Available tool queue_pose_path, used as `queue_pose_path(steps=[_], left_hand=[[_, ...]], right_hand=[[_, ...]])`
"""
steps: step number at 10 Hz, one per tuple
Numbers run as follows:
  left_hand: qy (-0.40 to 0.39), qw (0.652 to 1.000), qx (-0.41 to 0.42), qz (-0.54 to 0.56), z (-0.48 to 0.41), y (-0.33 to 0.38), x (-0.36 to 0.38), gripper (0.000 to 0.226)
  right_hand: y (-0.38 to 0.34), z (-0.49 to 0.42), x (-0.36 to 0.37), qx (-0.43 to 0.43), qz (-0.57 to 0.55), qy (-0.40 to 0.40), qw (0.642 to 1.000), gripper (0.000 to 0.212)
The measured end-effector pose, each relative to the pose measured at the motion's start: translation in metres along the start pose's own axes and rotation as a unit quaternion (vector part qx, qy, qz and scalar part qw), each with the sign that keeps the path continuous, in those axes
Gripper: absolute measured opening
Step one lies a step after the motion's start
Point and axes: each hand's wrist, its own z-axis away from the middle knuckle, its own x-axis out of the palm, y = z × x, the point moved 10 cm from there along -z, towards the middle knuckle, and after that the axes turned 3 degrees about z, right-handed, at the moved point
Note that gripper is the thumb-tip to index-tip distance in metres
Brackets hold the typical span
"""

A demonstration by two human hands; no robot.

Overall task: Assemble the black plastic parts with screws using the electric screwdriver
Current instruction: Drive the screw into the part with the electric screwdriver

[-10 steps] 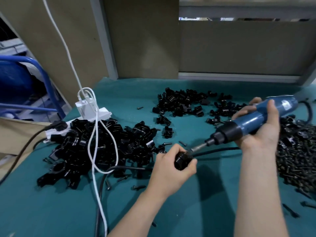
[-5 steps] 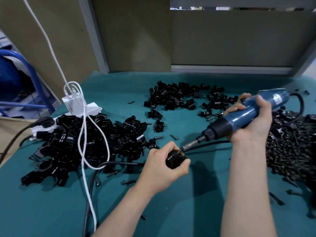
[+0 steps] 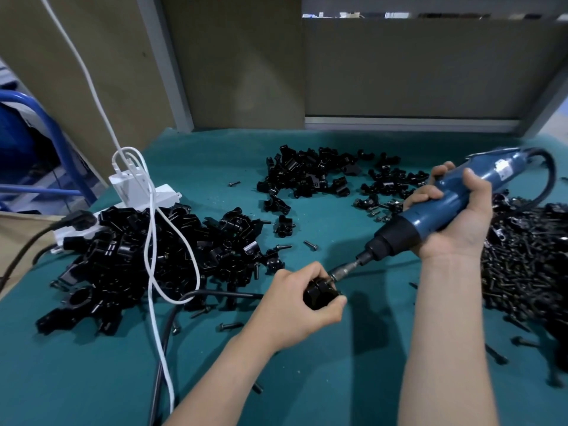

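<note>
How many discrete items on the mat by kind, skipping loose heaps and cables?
electric screwdriver, in right hand: 1
black part, in left hand: 1
white power strip: 1
white charger: 1
black plug: 1
Total: 5

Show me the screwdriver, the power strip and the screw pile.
screwdriver (image 3: 421, 221), head view, blue body
power strip (image 3: 167, 194), head view, white end
screw pile (image 3: 528, 272), head view, middle of heap
</note>
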Motion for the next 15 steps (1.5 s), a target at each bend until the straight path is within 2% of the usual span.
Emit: queue_pose_path(steps=[8, 12, 15], left_hand=[[-0.014, 1.000, -0.021, 0.016, 0.002, -0.005, 0.005, 0.022], [-0.010, 0.997, -0.045, 0.065, 0.003, -0.009, 0.006, 0.031], [-0.018, 0.997, -0.054, 0.045, 0.004, -0.009, 0.008, 0.038]], right_hand=[[0.011, -0.003, 0.006, 0.029, -0.030, -0.034, 0.999, 0.008], [0.015, -0.001, 0.009, 0.033, -0.039, -0.038, 0.998, 0.009], [0.019, -0.001, 0.013, 0.046, -0.036, -0.057, 0.997, 0.010]])
